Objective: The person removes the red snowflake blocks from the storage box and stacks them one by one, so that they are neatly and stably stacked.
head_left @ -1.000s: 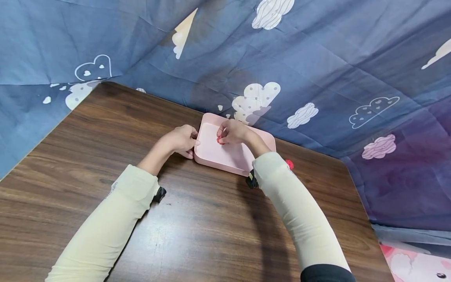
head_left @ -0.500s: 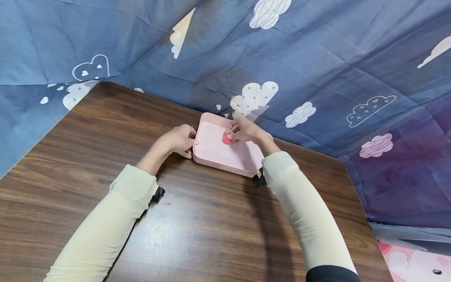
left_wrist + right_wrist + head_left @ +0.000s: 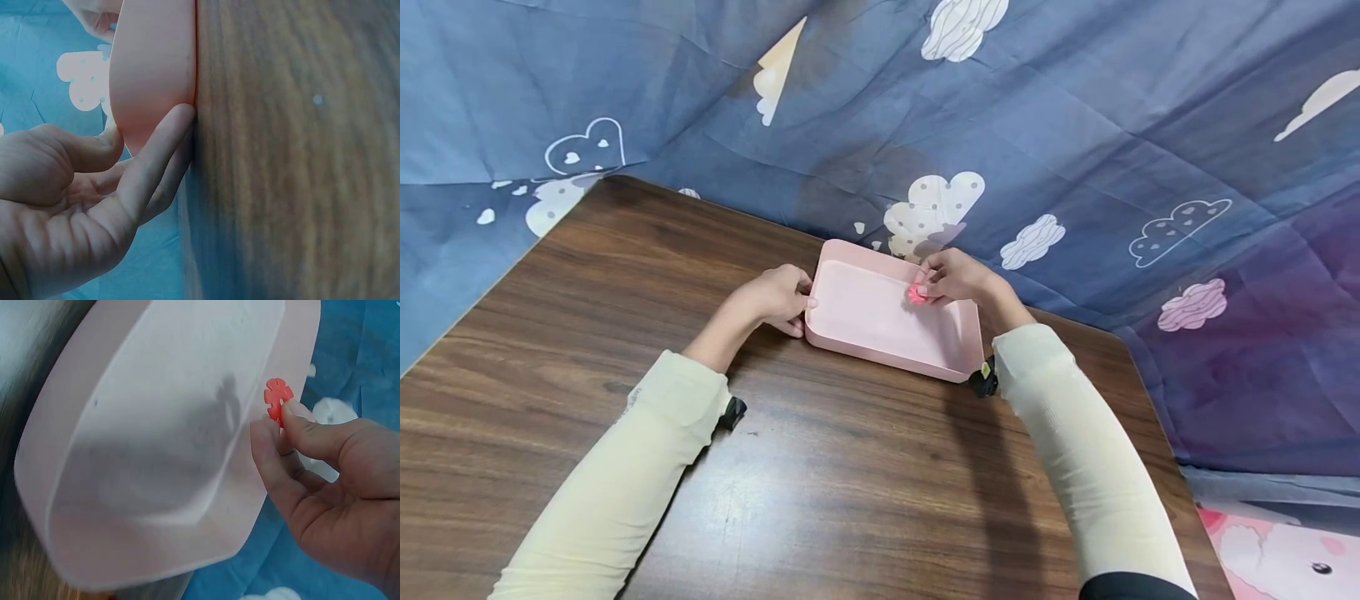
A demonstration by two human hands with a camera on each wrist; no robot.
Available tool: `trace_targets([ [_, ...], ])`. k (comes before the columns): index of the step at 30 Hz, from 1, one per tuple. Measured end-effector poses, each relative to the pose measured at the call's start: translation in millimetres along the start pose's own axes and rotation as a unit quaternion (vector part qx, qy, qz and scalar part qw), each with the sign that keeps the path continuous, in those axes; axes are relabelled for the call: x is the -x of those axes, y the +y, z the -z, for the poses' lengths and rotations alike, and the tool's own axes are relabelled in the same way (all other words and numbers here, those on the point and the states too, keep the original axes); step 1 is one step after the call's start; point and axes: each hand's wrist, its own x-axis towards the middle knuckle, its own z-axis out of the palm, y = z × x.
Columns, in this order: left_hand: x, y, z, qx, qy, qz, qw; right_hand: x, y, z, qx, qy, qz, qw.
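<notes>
A shallow pink tray lies near the far edge of the wooden table. At its left end my left hand holds it, thumb on the rim and fingers against the outer wall. The left wrist view shows that hand close up, its fingertips low on the tray's wall. Over the tray's right half, near the back wall, my right hand pinches a red flower-shaped plastic disc between thumb and forefinger. Notches around the disc show in the right wrist view, above the tray's floor.
Blue cloth printed with clouds hangs right behind the table. A pink printed item is at the lower right, past the table's edge. Both forearms wear pale sleeves, and black wrist mounts sit under them.
My right hand has moved right across the tray, carrying the red disc. The left hand has kept its hold. A second red piece, seen earlier right of the tray, is hidden in the head view.
</notes>
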Motion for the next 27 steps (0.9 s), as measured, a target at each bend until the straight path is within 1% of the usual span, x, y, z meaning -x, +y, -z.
trace_targets([
  [7, 0.0, -1.3, 0.6, 0.007, -0.007, -0.001, 1.0000, 15.1, 15.2, 18.5, 0.018, 0.008, -0.020, 0.9996],
  [13, 3.0, -0.2, 2.4, 0.005, -0.009, 0.002, 0.9999, 27.6, 31.9, 34.3, 0.009, 0.009, -0.022, 0.9997],
  [16, 2.5, -0.2, 1.7, 0.005, -0.011, 0.003, 0.9999, 34.4, 44.6, 42.9, -0.003, 0.008, -0.031, 0.9995],
  [22, 1.9, 0.7, 0.7, 0.006, -0.013, 0.001, 0.9999, 50.8, 73.8, 58.9, -0.026, 0.005, -0.067, 0.9974],
  [27, 1.3, 0.2, 0.1, 0.014, -0.013, -0.001, 0.9998, 62.8, 96.2, 64.6, -0.044, 0.002, -0.092, 0.9948],
])
